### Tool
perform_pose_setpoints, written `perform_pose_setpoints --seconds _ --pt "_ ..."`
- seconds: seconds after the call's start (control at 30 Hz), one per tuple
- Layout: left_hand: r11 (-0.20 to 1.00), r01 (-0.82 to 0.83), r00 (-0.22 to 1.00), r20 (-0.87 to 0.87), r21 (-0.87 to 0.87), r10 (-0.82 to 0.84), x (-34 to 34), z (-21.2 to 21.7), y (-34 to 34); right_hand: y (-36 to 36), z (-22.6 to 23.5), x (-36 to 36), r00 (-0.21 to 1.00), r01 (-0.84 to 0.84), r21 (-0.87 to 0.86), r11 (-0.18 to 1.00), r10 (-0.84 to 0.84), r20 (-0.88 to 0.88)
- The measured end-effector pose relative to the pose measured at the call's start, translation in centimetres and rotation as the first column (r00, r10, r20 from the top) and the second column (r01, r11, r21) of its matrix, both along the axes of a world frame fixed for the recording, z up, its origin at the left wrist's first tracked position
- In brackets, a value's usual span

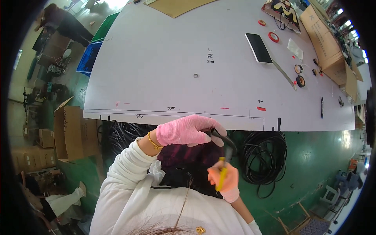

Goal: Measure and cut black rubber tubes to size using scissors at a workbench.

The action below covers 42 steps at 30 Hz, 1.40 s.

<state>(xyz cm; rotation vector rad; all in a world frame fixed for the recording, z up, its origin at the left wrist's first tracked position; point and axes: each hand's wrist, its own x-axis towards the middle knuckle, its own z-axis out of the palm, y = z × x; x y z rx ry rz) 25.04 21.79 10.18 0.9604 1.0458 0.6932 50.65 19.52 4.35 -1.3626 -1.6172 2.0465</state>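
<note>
My left hand (188, 131), in a pink knit glove with pale fingertips, is closed around a black cable or tube (222, 137) just off the table's front edge. The black piece bends down past the fingers toward the right. Lower and to the right, my right hand (226, 180) wears an orange-pink glove and grips a yellow-handled knife (221, 178). Its grey tip points up toward the black piece and is blurred by motion. Whether the tip touches the black piece, I cannot tell.
The white table (156, 58) carries a phone (258, 47), a steel ruler (284, 73), tape rolls (273, 37), a metal ring (196, 75) and a marker (322, 107). Coiled black cable (264, 158) hangs at right. Cartons (76, 133) stand left; another person (64, 23) is far left.
</note>
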Motion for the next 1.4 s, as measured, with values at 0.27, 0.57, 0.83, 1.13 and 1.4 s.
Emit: perform_pose_setpoints --seconds 0.27,0.57,0.83,1.13,1.4 --pt "0.994 -0.022 1.0 -0.015 0.108 0.023 -0.8 0.7 -3.6 5.1 -0.9 -0.5 0.981 -0.19 0.797 0.573 0.08 0.176" --pt "0.696 -0.494 -0.232 -0.85 0.521 0.472 -9.0 1.7 -21.3 3.6 2.7 -6.3 0.988 -0.035 0.639 0.768 0.122 -0.092" --pt "0.537 -0.813 0.573 0.47 0.224 0.671 -3.3 -0.2 -15.9 0.8 4.9 -15.4 0.83 -0.428 0.855 0.293 0.503 0.243" --pt "-0.232 -0.966 -0.258 0.471 -0.113 0.844 -17.8 -4.1 -23.0 1.5 2.5 -19.8 0.717 -0.501 0.865 0.021 0.57 0.401" --pt "0.099 -0.37 -0.748 -0.36 0.924 0.558 -21.2 -8.8 -23.4 2.0 1.9 -25.1 0.569 -0.516 0.838 -0.178 0.66 0.491"
